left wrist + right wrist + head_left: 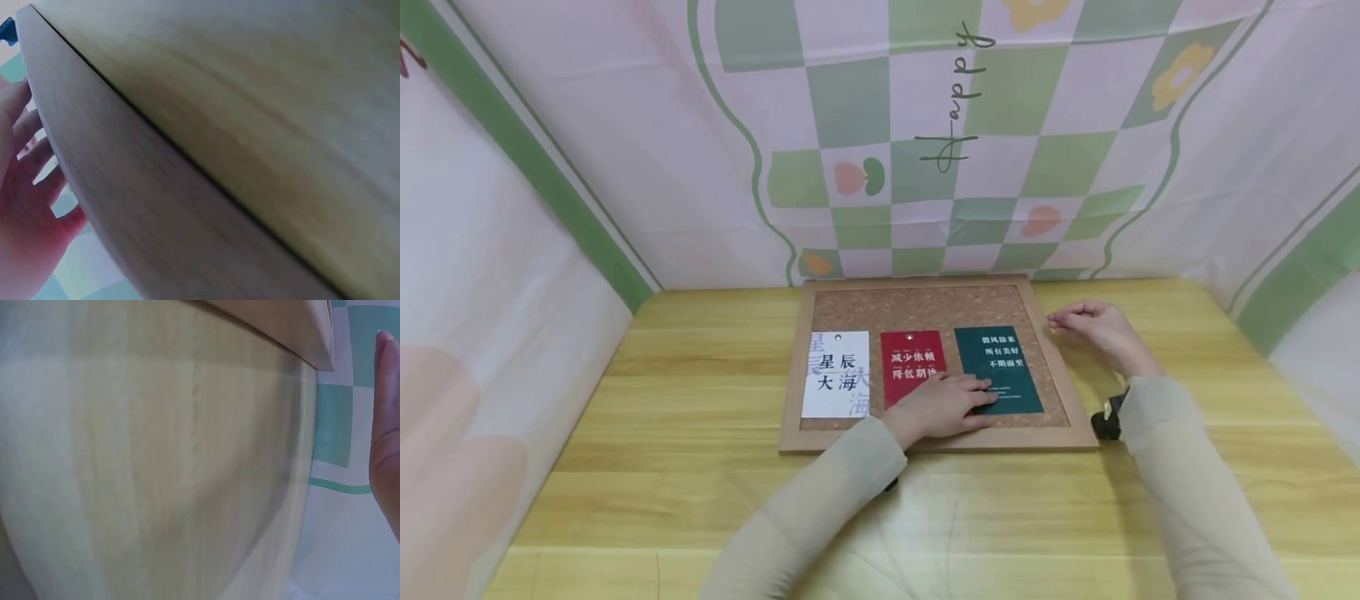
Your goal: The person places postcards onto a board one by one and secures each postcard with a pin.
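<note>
A cork board (925, 304) in a wooden frame lies on the table. On it lie a white card (827, 392), a red card (898, 342) and a dark green card (992, 350), side by side. My left hand (943, 407) rests with spread fingers over the red card's lower part and the green card's lower left. In the left wrist view, its fingers (47, 150) show beyond the frame's edge. Just right of the board, my right hand (1097, 331) is raised with thumb and index fingertips close together. Whether something tiny is between them is too small to tell.
The wood-grain table (685, 375) extends around the board on both sides and in front. Behind it hangs a checked cloth (925, 192), with pale cloth walls at left and right. A small dark device (1107, 421) sits at the right wrist.
</note>
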Demonstrator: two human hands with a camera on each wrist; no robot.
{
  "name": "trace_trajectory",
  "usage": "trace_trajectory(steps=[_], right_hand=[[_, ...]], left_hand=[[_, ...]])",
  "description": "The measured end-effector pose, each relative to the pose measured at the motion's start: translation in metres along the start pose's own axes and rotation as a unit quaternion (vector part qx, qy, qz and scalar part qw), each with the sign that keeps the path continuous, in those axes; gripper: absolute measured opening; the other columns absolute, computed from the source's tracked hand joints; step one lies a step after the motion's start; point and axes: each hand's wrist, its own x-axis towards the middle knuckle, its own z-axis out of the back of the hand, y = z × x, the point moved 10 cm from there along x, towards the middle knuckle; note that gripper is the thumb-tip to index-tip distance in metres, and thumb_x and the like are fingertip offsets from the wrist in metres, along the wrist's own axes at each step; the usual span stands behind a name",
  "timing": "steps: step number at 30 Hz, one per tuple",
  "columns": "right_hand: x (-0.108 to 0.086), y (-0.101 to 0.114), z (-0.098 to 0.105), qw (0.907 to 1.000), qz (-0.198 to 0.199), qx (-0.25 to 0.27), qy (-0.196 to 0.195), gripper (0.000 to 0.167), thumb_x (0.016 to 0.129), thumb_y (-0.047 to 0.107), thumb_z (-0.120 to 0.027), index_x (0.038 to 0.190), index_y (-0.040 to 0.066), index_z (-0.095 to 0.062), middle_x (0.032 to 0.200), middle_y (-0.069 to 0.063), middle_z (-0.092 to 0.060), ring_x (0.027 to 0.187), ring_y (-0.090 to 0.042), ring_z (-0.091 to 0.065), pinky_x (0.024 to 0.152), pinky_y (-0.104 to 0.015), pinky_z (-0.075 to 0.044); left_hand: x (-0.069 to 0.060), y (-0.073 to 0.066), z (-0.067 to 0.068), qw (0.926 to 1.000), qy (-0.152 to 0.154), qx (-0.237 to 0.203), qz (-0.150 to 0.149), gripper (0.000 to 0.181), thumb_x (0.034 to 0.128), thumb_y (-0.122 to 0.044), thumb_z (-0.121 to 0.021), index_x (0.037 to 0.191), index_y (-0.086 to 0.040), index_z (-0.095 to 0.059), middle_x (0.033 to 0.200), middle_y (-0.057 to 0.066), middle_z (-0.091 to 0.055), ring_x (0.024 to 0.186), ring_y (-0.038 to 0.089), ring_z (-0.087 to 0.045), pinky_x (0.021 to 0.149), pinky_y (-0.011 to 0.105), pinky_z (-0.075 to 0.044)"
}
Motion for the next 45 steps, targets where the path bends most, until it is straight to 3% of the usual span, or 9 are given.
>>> trace_trajectory(steps=[8,13,19,28,33,39,42,45], right_hand=[[-0.003,0.005,-0.005,0.9954,-0.009,0.093,0.018,0.025,0.095,0.006,-0.056,0.081,0.022,-0.069,0.079,0.012,-0.072,0.077,0.001,-0.068,0.075,-0.014,-0.056],[-0.003,0.004,-0.005,0.9939,-0.003,0.107,0.028,0.017,0.095,0.011,-0.059,0.085,0.022,-0.069,0.082,0.011,-0.072,0.080,0.001,-0.068,0.077,-0.015,-0.056],[-0.002,0.004,-0.005,0.9831,0.000,0.178,0.044,0.015,0.095,0.013,-0.057,0.087,0.019,-0.068,0.084,0.007,-0.072,0.080,-0.002,-0.068,0.077,-0.014,-0.056],[0.000,0.005,-0.007,0.9814,-0.024,0.186,0.040,0.015,0.095,0.017,-0.057,0.085,0.019,-0.068,0.081,0.007,-0.070,0.076,-0.002,-0.066,0.074,-0.013,-0.056],[-0.003,0.005,-0.012,0.9760,-0.061,0.203,0.048,0.015,0.094,0.018,-0.059,0.084,0.017,-0.070,0.080,0.006,-0.070,0.077,-0.003,-0.066,0.075,-0.013,-0.056],[-0.009,-0.002,-0.016,0.9572,-0.130,0.252,0.058,0.025,0.096,0.014,-0.055,0.078,0.014,-0.072,0.079,0.002,-0.071,0.077,-0.003,-0.068,0.075,-0.013,-0.055],[-0.011,-0.004,-0.017,0.9459,-0.148,0.282,0.062,0.026,0.096,0.013,-0.054,0.078,0.012,-0.073,0.079,0.000,-0.072,0.077,-0.006,-0.070,0.076,-0.014,-0.056],[-0.011,-0.003,-0.019,0.9428,-0.153,0.287,0.074,0.026,0.097,0.012,-0.054,0.080,0.012,-0.073,0.081,-0.001,-0.074,0.078,-0.007,-0.071,0.077,-0.016,-0.057]], left_hand=[[0.000,-0.001,0.000,1.0000,0.004,0.000,0.001,0.051,0.0982,-0.050,-0.042,0.145,-0.030,-0.041,0.155,-0.008,-0.035,0.145,0.012,-0.031,0.118,0.040,-0.030],[0.000,0.000,0.000,1.0000,0.002,0.002,0.000,0.051,0.0985,-0.050,-0.041,0.145,-0.030,-0.040,0.155,-0.008,-0.034,0.145,0.012,-0.030,0.119,0.040,-0.029],[0.002,0.002,-0.002,1.0000,0.002,0.003,0.000,0.052,0.0984,-0.051,-0.041,0.146,-0.030,-0.040,0.155,-0.008,-0.034,0.145,0.012,-0.029,0.119,0.041,-0.029],[0.002,0.002,-0.001,1.0000,-0.001,0.006,0.000,0.052,0.0984,-0.051,-0.041,0.145,-0.029,-0.040,0.155,-0.008,-0.035,0.145,0.012,-0.030,0.119,0.040,-0.029],[0.001,0.001,-0.001,1.0000,0.002,0.002,0.001,0.052,0.0989,-0.051,-0.040,0.146,-0.029,-0.040,0.155,-0.008,-0.034,0.145,0.012,-0.029,0.119,0.040,-0.028],[0.001,0.001,-0.002,1.0000,0.005,-0.003,0.002,0.051,0.0993,-0.051,-0.039,0.146,-0.029,-0.039,0.156,-0.008,-0.033,0.146,0.012,-0.029,0.120,0.040,-0.027],[0.002,0.001,-0.003,1.0000,0.006,-0.004,0.004,0.051,0.0991,-0.051,-0.039,0.146,-0.030,-0.039,0.156,-0.009,-0.033,0.146,0.012,-0.029,0.120,0.040,-0.027],[0.002,0.001,-0.004,1.0000,0.006,-0.001,0.004,0.051,0.0991,-0.051,-0.039,0.146,-0.030,-0.039,0.156,-0.009,-0.033,0.146,0.012,-0.029,0.120,0.040,-0.028]])
